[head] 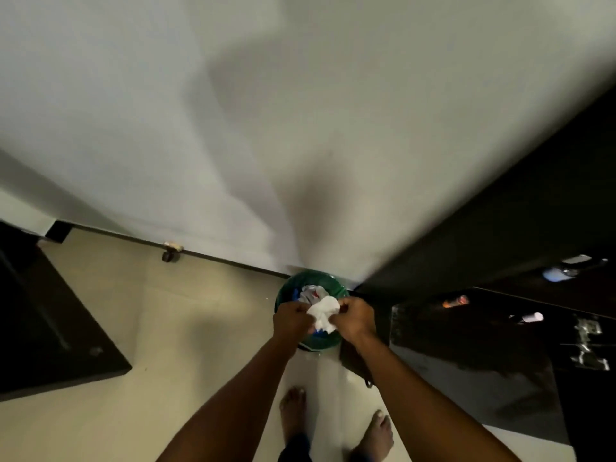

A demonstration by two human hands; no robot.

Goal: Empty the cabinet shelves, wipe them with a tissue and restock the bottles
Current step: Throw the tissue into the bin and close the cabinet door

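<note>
- So both are curled onto one crumpled white tissue [324, 313]: left grip [290, 320] pinches its left edge, right grip [354, 319] its right edge.
- Tissue's right above the green bin [287, 288], which sits on the floor [200, 328] against the far wall [200, 128].
- Dark cabinet [500, 228] just right of the bin.

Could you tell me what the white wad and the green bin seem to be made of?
The white wad: soft matte tissue paper, judging by its crumpled folds. The green bin: likely a glossy thin plastic liner, since its wrinkled rim catches light.
</note>
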